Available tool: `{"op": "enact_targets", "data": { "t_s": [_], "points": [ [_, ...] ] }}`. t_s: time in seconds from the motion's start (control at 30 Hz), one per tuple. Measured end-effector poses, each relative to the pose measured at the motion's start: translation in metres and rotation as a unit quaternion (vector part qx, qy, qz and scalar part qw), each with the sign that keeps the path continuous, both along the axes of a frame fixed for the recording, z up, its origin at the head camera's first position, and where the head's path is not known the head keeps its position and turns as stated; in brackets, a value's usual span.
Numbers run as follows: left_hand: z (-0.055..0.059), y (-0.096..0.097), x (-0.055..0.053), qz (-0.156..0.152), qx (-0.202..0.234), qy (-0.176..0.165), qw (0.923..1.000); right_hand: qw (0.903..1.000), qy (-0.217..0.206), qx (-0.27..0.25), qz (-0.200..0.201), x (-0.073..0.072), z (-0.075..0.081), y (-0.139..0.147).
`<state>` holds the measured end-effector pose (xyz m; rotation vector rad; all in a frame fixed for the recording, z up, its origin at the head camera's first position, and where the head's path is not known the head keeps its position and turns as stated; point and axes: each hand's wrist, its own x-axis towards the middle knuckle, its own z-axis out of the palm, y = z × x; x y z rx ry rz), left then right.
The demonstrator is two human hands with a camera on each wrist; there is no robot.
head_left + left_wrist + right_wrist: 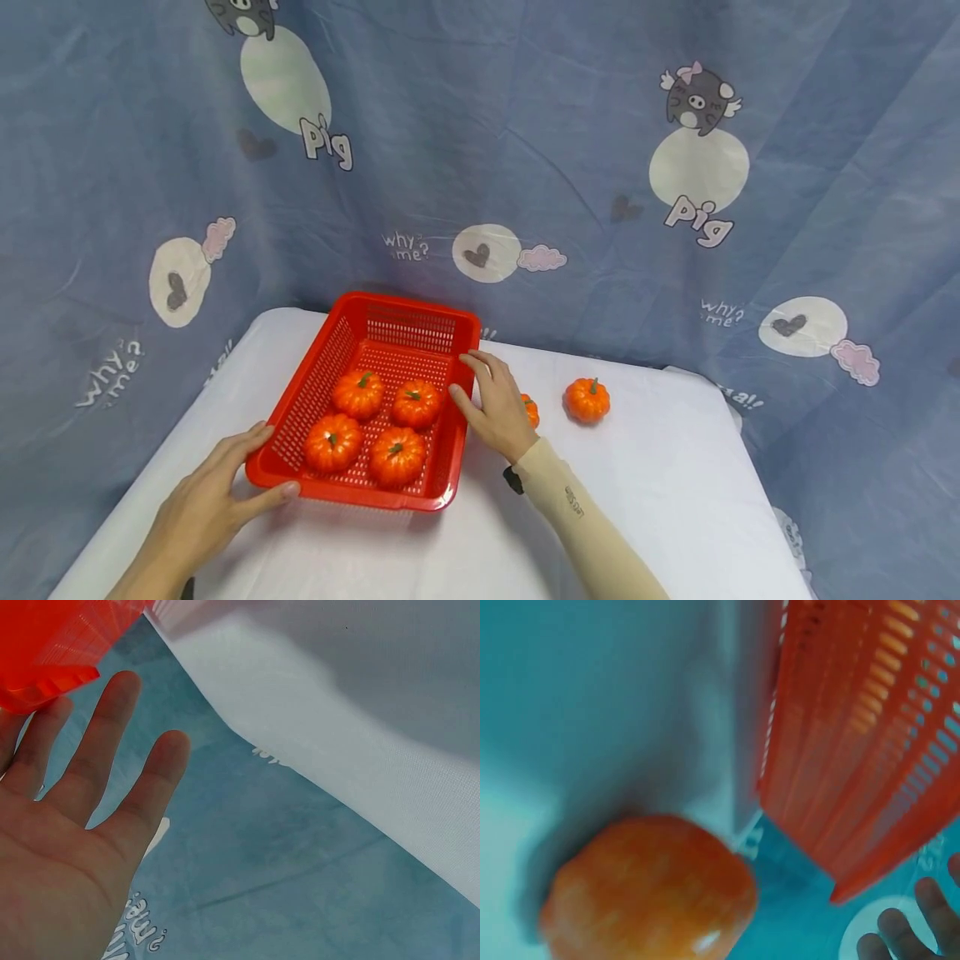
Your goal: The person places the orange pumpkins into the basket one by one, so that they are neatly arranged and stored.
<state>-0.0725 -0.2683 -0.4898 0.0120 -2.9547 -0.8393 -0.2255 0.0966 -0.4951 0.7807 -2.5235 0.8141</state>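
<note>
left hand [198, 500] and right hand [501, 410], fingers [105, 742] spread, gripping nothing, flank red basket [448, 450] before cloth [555, 108] reading "pig".

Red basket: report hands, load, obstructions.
Left hand at near-left corner of red basket, right hand at right side. Four pumpkins inside. Two loose pumpkins to right, one partly hidden by right hand.

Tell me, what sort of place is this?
Probably an improvised indoor filming or practice corner, though I can't be sure. Pig-print fabric hangs around a white-covered table, which bears a red plastic basket with four orange pumpkins inside.
</note>
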Motion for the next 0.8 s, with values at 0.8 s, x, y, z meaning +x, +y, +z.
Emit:
{"op": "enact_targets", "data": {
  "t_s": [0.8],
  "points": [
    [-0.001, -0.001, -0.001, -0.001, 0.004, -0.002, 1.0000, 0.9762, -0.145, -0.091, -0.133, 0.020, -0.029, 0.074]
  ]
}}
